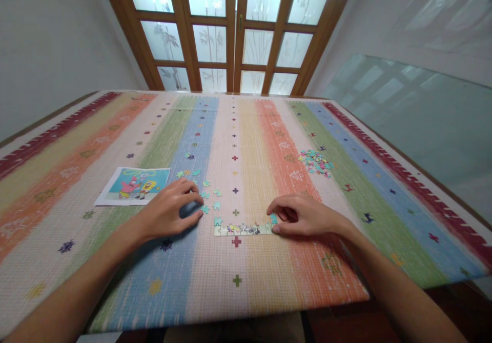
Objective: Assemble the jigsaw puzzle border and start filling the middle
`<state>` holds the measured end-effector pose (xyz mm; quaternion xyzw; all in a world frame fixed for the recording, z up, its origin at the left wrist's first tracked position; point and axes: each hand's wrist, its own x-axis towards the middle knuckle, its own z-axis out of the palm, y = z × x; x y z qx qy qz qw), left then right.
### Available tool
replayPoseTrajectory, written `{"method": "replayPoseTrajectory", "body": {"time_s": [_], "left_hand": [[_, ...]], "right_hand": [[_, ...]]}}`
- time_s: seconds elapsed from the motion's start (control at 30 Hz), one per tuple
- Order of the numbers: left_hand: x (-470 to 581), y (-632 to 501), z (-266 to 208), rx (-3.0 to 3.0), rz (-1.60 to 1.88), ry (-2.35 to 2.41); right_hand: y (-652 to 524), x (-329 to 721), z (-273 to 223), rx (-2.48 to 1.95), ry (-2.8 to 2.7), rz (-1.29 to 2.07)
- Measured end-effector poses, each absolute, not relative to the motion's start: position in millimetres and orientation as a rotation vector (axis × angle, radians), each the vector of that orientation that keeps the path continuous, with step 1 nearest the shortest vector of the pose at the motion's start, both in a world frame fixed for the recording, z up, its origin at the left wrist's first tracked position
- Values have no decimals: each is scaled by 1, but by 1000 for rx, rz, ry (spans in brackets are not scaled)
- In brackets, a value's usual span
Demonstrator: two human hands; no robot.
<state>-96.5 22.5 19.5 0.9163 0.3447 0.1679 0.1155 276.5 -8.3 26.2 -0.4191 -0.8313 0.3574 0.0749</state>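
A joined strip of jigsaw puzzle pieces (246, 229) lies on the striped tablecloth in front of me, with a turquoise piece standing up from its row at the left end. At its right end, my right hand (298, 215) has thumb and index finger around a turquoise puzzle piece (273, 219). My left hand (175, 207) rests to the left of the strip, thumb and fingers curved and apart. Its fingertips are beside a loose turquoise puzzle piece (205, 209); whether they touch it is unclear. Several more loose pieces (206, 183) are scattered just beyond that hand.
A printed picture of cartoon figures (132, 186) lies left of my left hand. Farther off on the right sits a pile of mixed puzzle pieces (317, 162). The striped tablecloth (215, 281) covers the table. Wooden doors with frosted panes (234, 35) stand behind it.
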Motion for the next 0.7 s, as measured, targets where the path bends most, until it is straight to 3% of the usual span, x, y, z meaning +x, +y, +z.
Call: {"method": "replayPoseTrajectory", "body": {"time_s": [0.23,0.7], "left_hand": [[-119,37,22,2692,645,1128],[-122,39,26,2775,639,1145]], "right_hand": [[-8,276,26,-1255,-2489,1076],[-8,276,27,-1269,-2495,1069]]}}
